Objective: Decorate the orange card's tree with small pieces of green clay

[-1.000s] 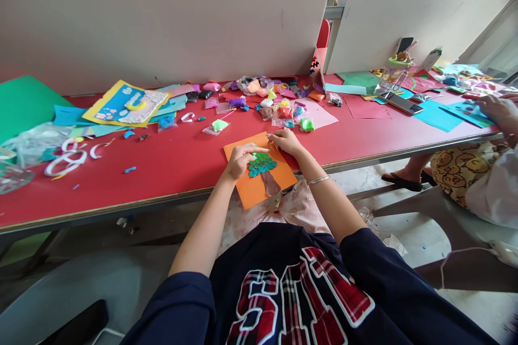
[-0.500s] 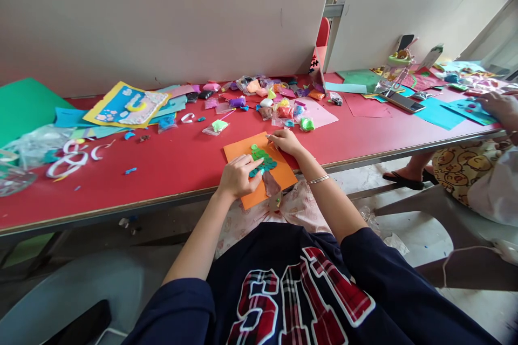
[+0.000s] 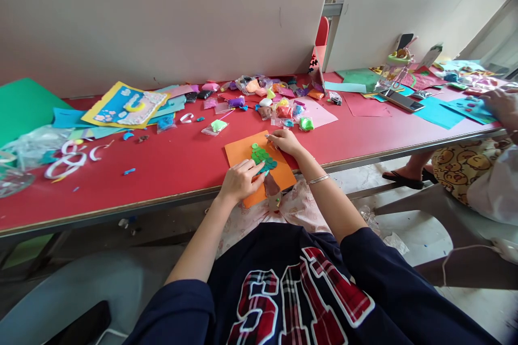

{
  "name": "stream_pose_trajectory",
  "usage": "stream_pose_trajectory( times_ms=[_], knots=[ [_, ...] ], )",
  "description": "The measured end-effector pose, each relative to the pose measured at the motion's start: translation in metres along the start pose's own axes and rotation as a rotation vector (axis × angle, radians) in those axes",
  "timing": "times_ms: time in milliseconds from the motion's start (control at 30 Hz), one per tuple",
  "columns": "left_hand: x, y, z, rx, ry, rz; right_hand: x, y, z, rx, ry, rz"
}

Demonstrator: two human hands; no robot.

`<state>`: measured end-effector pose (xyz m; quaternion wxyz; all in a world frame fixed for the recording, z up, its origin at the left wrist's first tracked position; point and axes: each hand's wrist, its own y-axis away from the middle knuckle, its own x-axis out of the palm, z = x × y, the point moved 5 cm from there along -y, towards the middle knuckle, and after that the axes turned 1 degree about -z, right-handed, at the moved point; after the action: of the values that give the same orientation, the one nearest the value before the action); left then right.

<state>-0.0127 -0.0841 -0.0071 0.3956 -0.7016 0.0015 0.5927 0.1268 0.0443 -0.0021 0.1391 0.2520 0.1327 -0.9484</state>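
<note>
An orange card (image 3: 237, 150) lies at the table's front edge, its near corner jutting over. On it is a tree of flattened clay discs (image 3: 265, 158), light green at the top and blue-green lower down, above a brown clay trunk (image 3: 272, 185). My left hand (image 3: 241, 179) rests on the card's left side, index finger stretched onto the lower discs and thumb apart below it, holding nothing. At the card's top right corner, my right hand (image 3: 286, 141) has its fingers bent on the edge, gripping it; its palm side is hidden.
Bagged coloured clay (image 3: 283, 110) lies in a heap beyond the card. On the left are a yellow-bordered picture (image 3: 125, 105) and white strips (image 3: 67, 164). A phone (image 3: 401, 101) lies on the right, near another person's hand (image 3: 502, 107) over a blue card.
My left hand has shifted slightly down and right over the clay discs, baring more of the tree's left side. My right hand stays at the card's corner.
</note>
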Motion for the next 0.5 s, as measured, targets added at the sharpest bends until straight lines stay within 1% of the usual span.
stream_pose_trajectory(
  times_ms=[133,300,433,500],
  knots=[
    [0.0008,0.0012,-0.0007,0.006,-0.023,-0.002,0.0011,-0.0006,-0.0011,0.009,-0.004,0.012],
    [0.0010,0.0024,-0.0024,0.027,-0.045,-0.036,0.0009,0.0007,0.0001,-0.004,0.028,0.024],
    [0.0015,0.0033,-0.0011,0.015,-0.005,-0.061,0.0003,0.0017,0.0017,-0.006,0.049,0.031],
    [0.0010,0.0041,0.0007,-0.018,0.032,-0.078,0.0001,0.0020,0.0020,-0.004,0.049,0.033]
  ],
)
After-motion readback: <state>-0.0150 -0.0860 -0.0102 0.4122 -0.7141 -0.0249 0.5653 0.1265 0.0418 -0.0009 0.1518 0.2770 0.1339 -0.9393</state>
